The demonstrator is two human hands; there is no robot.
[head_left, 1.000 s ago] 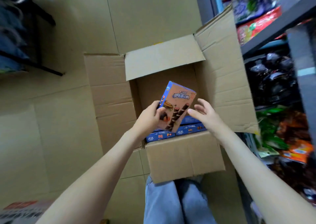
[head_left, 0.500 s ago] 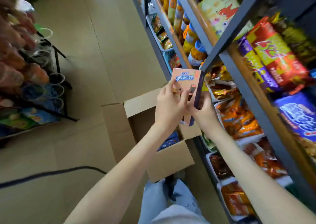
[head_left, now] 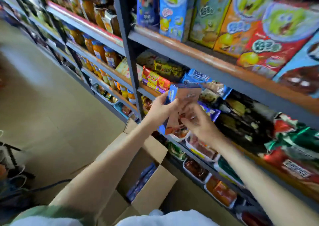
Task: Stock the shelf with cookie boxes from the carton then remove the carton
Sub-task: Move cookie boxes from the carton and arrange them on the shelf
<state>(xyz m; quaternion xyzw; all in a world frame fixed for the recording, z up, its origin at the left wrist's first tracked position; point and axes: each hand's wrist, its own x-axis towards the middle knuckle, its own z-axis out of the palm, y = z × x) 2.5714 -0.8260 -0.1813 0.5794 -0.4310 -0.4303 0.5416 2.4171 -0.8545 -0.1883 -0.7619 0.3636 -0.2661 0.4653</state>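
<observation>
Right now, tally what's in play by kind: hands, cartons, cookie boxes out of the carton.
hands: 2, the left hand and right hand
carton: 1
cookie box out of it: 1, gripped by the left hand
total: 4
Boxes inside the carton are too blurred to count.

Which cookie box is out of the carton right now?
The cookie box held up between left hand and right hand, at the shelf front. The other boxes lie packed inside the carton on the floor.

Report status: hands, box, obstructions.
Left hand grips cookie box; right hand at it, blurred. Box at shelf height, unplaced. Snack packets crowd that shelf.
</observation>
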